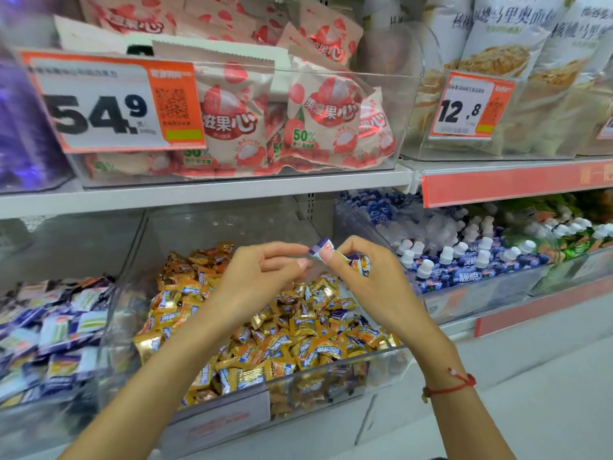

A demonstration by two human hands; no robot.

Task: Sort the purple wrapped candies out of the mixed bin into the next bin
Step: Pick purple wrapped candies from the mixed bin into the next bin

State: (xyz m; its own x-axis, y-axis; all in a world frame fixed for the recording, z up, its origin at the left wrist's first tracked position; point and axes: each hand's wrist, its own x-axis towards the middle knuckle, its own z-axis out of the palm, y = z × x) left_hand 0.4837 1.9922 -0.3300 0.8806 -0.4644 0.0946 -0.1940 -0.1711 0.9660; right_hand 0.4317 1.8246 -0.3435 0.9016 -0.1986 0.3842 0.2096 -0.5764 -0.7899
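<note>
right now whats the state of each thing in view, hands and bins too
left hand: fingers curled, thumb by the wrapper end
right hand: grips purple candies
purple candies: held above the mixed bin
mixed bin: open top, mostly gold candies
next bin: open top, filled with purple packs

Purple-and-white foil-wrapped candy (323, 250) pinched above clear plastic bin (331, 370) of gold and orange wrappers with blue-white labels. Blurred purple and white wrapped packets (56, 330) at left, perhaps with green patches. Thin red string bracelet (451, 384) at one wrist. Orange-bordered white price tag (109, 102), black digits.
</note>
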